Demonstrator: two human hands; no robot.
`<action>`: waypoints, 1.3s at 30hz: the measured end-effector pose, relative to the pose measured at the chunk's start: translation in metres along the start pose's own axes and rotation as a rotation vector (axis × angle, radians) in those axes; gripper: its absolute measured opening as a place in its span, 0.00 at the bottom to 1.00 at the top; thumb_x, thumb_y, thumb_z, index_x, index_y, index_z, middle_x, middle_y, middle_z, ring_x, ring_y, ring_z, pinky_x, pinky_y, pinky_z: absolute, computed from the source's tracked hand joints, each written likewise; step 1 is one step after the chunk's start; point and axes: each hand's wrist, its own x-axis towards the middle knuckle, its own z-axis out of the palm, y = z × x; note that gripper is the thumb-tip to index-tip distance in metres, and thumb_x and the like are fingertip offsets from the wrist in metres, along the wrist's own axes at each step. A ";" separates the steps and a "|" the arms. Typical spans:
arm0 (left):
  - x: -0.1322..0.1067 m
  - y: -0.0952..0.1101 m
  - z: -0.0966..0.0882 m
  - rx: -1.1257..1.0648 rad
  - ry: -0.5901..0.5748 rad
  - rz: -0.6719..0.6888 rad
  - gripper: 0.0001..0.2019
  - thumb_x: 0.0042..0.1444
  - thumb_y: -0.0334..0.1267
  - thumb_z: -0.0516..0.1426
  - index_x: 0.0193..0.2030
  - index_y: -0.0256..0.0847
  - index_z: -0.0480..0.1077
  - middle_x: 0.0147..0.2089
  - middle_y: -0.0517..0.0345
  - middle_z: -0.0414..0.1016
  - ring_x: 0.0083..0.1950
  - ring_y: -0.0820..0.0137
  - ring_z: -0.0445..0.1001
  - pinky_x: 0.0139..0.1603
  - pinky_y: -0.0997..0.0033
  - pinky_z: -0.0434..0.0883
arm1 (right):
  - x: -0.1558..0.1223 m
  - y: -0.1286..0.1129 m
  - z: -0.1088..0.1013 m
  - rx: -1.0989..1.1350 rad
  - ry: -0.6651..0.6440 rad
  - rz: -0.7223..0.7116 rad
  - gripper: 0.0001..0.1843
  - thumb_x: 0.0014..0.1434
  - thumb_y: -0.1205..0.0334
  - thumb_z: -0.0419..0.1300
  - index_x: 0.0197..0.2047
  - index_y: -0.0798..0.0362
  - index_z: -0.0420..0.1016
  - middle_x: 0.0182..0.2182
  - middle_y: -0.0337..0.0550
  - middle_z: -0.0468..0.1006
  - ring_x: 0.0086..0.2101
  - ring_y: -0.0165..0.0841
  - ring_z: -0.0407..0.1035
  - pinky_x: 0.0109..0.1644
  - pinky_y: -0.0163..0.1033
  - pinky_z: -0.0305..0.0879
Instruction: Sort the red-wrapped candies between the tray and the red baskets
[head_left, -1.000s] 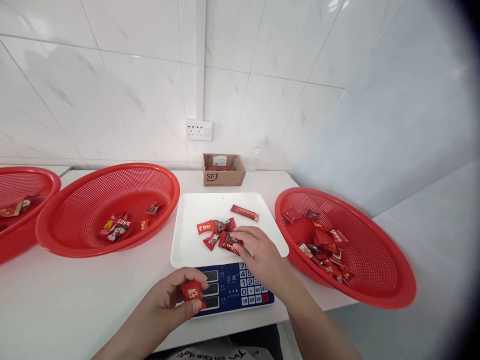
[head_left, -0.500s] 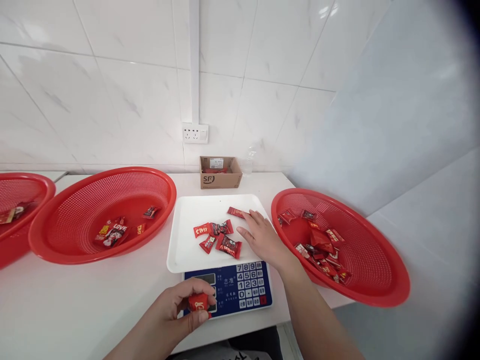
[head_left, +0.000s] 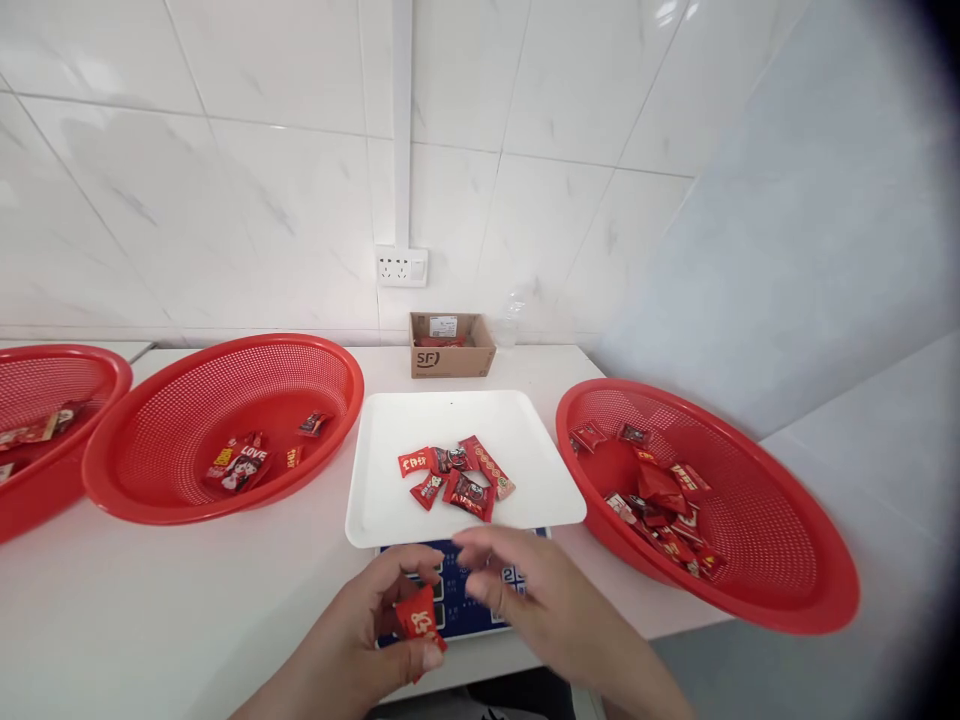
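My left hand holds a red wrapped candy with gold lettering between thumb and fingers, low over the front of the scale. Close to it on the right is my right hand, its fingers bent but apart and no object visible in them. Both hands partly cover the blue keypad panel of the scale. Behind them lies a white tray with several red packets grouped in its middle, among them a long slim packet slanting along the right side and a dark red candy in front.
To the right, a red mesh basket contains several red packets. Another red basket stands left with a few packets, and a third basket is cut by the frame. Behind the tray sit a cardboard box and a clear bottle.
The long slim packet has come from the tray's upper right to beside the other packets. My right hand has left it and moved back toward my left hand. The view has shifted slightly.
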 end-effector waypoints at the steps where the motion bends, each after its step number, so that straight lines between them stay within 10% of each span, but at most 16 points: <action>1: 0.003 -0.003 0.004 0.034 0.002 0.043 0.25 0.45 0.38 0.64 0.51 0.50 0.63 0.41 0.59 0.68 0.38 0.70 0.69 0.36 0.70 0.67 | -0.002 -0.004 0.005 0.064 -0.075 0.003 0.16 0.61 0.51 0.54 0.50 0.48 0.69 0.40 0.41 0.78 0.40 0.35 0.71 0.44 0.39 0.65; 12: 0.023 -0.010 0.018 0.710 0.016 0.560 0.34 0.50 0.36 0.62 0.61 0.54 0.52 0.50 0.54 0.70 0.45 0.65 0.72 0.44 0.67 0.73 | -0.008 0.008 0.028 0.176 -0.044 0.064 0.11 0.61 0.60 0.53 0.46 0.51 0.69 0.34 0.41 0.77 0.33 0.33 0.70 0.37 0.36 0.65; 17: 0.035 0.031 -0.001 1.051 0.100 0.575 0.14 0.60 0.37 0.52 0.53 0.46 0.64 0.51 0.52 0.71 0.52 0.63 0.70 0.51 0.60 0.71 | -0.018 0.036 -0.003 0.017 0.324 0.148 0.20 0.61 0.49 0.49 0.49 0.50 0.71 0.32 0.43 0.78 0.34 0.36 0.72 0.37 0.38 0.68; 23: 0.067 0.052 -0.028 1.331 0.026 0.461 0.12 0.59 0.33 0.52 0.50 0.41 0.68 0.52 0.50 0.71 0.55 0.59 0.67 0.52 0.55 0.70 | -0.035 0.081 -0.056 -0.305 0.835 0.354 0.23 0.56 0.42 0.50 0.43 0.48 0.75 0.32 0.44 0.81 0.30 0.40 0.74 0.32 0.40 0.68; 32: 0.103 0.058 -0.010 1.405 0.045 0.499 0.18 0.62 0.45 0.49 0.53 0.38 0.66 0.55 0.47 0.69 0.54 0.58 0.67 0.55 0.54 0.66 | -0.039 0.103 -0.070 -0.301 0.868 0.448 0.26 0.54 0.40 0.50 0.43 0.48 0.76 0.34 0.45 0.81 0.33 0.42 0.75 0.31 0.40 0.68; 39: 0.120 0.056 0.000 1.453 -0.266 0.400 0.33 0.59 0.59 0.44 0.67 0.46 0.51 0.71 0.45 0.41 0.71 0.48 0.34 0.64 0.38 0.40 | -0.039 0.105 -0.067 -0.298 0.846 0.436 0.25 0.54 0.40 0.50 0.43 0.48 0.76 0.36 0.45 0.81 0.36 0.43 0.75 0.34 0.42 0.69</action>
